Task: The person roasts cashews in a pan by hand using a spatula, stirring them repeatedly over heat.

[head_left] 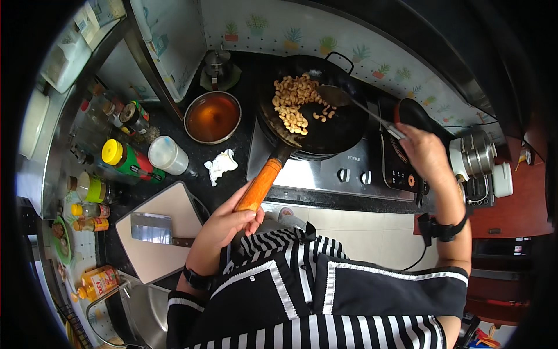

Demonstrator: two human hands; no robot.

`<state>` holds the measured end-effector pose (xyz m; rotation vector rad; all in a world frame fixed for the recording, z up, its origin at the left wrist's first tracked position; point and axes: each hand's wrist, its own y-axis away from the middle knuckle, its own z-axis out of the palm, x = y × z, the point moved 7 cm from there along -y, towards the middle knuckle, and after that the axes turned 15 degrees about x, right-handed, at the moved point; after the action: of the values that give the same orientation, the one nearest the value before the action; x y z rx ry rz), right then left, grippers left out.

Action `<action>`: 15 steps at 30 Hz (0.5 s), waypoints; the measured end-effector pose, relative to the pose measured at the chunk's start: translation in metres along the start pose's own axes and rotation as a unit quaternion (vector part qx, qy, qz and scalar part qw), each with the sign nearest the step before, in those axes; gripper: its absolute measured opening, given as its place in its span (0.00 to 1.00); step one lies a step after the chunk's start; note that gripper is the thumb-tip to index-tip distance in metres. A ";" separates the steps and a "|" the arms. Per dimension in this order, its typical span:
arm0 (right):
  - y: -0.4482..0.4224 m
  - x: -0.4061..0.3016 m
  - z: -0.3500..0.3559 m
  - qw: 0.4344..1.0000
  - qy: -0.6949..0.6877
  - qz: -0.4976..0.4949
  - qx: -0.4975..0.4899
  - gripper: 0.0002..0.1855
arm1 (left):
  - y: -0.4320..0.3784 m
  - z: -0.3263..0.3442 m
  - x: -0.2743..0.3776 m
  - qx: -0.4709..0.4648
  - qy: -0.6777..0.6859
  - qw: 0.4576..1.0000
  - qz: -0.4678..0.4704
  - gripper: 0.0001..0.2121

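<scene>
A black wok [344,131] sits on the steel gas hob [296,174], tilted so that golden cashew nuts [292,102] gather on its left side. My left hand [237,213] is wrapped around the wok's orange wooden handle [260,185]. In my right hand [423,150] is the grey handle of a metal spatula [333,96]; its blade rests inside the wok at the right edge of the nuts. Several cashews lie apart from the heap, just below the blade.
Left of the wok stand a steel bowl of amber liquid [212,118], a crumpled white tissue [221,166] and a lidded plastic tub [168,155]. A cleaver [151,228] lies on the cutting board [152,261]. An induction cooker [399,174] adjoins the hob's right side, near a stacked steel pot [477,152].
</scene>
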<state>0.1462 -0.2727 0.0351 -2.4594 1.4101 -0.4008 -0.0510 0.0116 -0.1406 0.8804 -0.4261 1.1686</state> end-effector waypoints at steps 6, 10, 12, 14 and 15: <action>-0.060 0.049 -0.015 0.969 0.007 0.128 -0.213 0.14 | 0.011 -0.008 0.018 0.072 -0.114 0.983 0.126 0.34; -0.072 0.066 0.029 0.919 -0.028 0.209 -0.332 0.16 | 0.013 -0.021 0.027 0.096 -0.117 0.977 0.152 0.33; -0.063 0.067 0.078 0.896 -0.150 0.232 -0.346 0.16 | 0.018 -0.029 0.033 0.088 -0.122 0.977 0.150 0.32; -0.039 0.061 0.116 0.872 -0.306 0.263 -0.279 0.15 | 0.018 -0.035 0.038 0.067 -0.149 0.976 0.144 0.29; -0.028 0.053 0.128 0.862 -0.371 0.267 -0.219 0.16 | 0.019 -0.038 0.041 0.068 -0.147 0.975 0.149 0.29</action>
<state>0.2418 -0.2924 -0.0678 -1.9656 1.7995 0.9746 -0.0585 0.0687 -0.1277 1.1424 -0.7463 1.3585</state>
